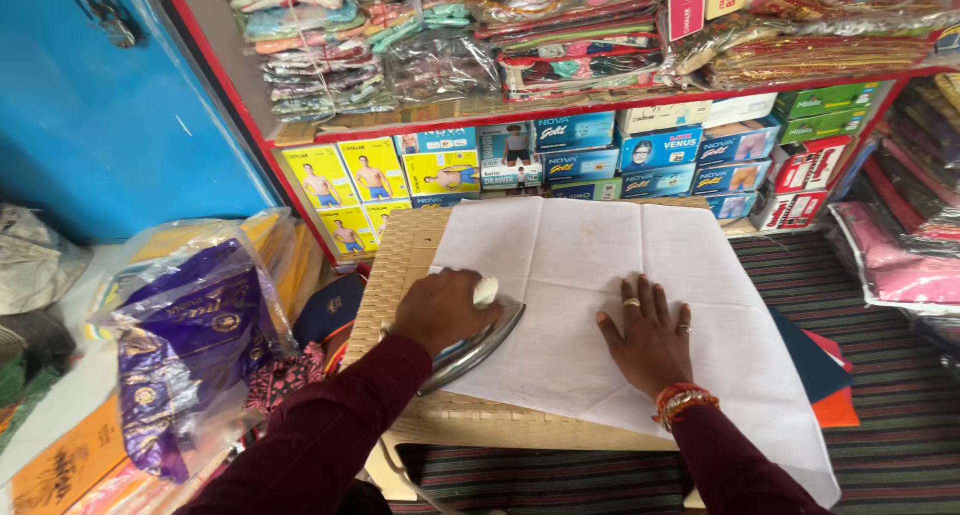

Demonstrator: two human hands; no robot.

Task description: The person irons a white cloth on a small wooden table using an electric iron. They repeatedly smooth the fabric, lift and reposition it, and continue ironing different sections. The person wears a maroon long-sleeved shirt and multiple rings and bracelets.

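White cloth (590, 275) lies spread flat on the beige woven-pattern counter (400, 250), its near right corner hanging over the counter's front edge. Left hand (443, 308) sits at the cloth's left edge, fingers clenched around the white handle of a metal iron (478, 347); the iron's soleplate rests partly on the cloth, partly on bare counter just left of it. Right hand (650, 337) is on the cloth right of the iron, palm down, fingers released and spread, pressing flat; rings on two fingers, red-orange bangles (684, 399) at the wrist. Behind the cloth: red-framed shelf (600, 110) with stacked garment boxes and bagged fabrics. Left of the cloth, beyond the counter: purple plastic bag (190, 345). Right of the cloth, under its hanging corner: orange and dark blue folded fabric (830, 385) on a striped mat.
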